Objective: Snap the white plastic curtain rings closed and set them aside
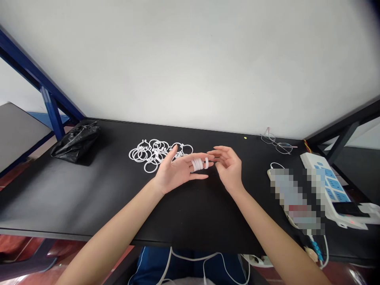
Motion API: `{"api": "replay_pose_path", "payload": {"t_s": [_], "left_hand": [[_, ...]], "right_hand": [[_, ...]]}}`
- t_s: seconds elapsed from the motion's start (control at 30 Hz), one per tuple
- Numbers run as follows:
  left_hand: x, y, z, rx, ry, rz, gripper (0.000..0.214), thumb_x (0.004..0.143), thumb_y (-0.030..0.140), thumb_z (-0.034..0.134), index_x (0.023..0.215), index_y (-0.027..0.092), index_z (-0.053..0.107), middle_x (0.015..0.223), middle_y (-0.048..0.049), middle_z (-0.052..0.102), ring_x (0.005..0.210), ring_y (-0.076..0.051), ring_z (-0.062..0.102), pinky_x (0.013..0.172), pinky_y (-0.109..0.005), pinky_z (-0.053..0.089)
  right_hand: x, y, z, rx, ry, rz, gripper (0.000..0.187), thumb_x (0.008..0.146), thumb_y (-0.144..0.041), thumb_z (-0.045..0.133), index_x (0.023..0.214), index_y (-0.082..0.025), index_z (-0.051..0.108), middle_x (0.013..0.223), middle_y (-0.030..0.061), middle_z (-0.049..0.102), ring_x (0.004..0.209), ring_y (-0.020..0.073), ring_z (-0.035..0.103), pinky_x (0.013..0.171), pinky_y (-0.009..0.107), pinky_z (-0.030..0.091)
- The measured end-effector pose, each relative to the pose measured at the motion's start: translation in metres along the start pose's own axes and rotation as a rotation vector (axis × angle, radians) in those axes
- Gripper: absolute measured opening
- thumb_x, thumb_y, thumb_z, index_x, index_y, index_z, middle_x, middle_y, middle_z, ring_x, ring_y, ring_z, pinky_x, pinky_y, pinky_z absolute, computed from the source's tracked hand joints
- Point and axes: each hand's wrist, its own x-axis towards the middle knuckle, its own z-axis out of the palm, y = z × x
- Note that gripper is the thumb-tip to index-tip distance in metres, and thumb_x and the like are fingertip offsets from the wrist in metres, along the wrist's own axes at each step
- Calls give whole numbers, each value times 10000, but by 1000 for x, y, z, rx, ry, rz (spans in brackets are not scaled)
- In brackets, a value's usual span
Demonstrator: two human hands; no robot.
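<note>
My left hand (178, 172) is held palm up over the black table, its fingers stretched out and thumb raised. Around its middle fingers sits a row of small white bands (197, 164), packed side by side. One more white band (206, 162) hangs apart from them, closer to the fingertips. My right hand (230, 168) comes in from the right with loosely curved fingers. Its fingertips meet or nearly meet the left fingertips; I cannot tell whether they touch. No object shows in it. Behind the left hand lies a loose pile of white open-ended rings (151, 165).
A crumpled black plastic bag (77, 141) lies at the far left. On the right are eyeglasses (276, 143), a blurred-out phone (293, 198) with a cable, and a white power strip (328, 184). A white wall (190, 71) rises behind the black table (113, 202).
</note>
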Motion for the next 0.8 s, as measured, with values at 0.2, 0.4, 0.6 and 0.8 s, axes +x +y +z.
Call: {"api": "replay_pose_path", "payload": {"t_s": [0.2, 0.4, 0.6, 0.8], "left_hand": [[1, -7, 1, 162, 61, 125, 744, 889, 723, 231, 1072, 180, 706, 1168, -145, 666, 1171, -310, 578, 953, -444, 486], [-5, -25, 0, 1037, 176, 538, 391, 840, 534, 558, 878, 196, 750, 953, -110, 738, 924, -273, 669, 901, -421, 489], [-2, -35, 5, 1394, 26, 603, 262, 786, 437, 618, 780, 199, 726, 903, -119, 736, 851, -266, 668, 800, -405, 506], [1, -39, 11, 1443, -46, 610, 275, 855, 388, 554, 753, 184, 707, 975, -124, 729, 876, -255, 664, 799, -391, 509]], "right_hand": [[-2, -2, -1, 23, 125, -11, 187, 732, -111, 457, 846, -213, 565, 704, -1, 646, 605, 147, 618, 622, 313, 528], [-2, -3, -1, 144, -135, 146, 122, 723, -158, 487, 728, -194, 603, 615, -1, 616, 583, 153, 593, 602, 303, 503], [0, -9, 0, 239, -410, 269, 360, 857, -468, 592, 631, -192, 550, 573, -22, 528, 505, 110, 491, 503, 252, 433], [2, -8, 0, 115, -356, 308, 497, 822, -569, 628, 542, -190, 469, 480, -52, 413, 440, 81, 374, 433, 226, 331]]}}
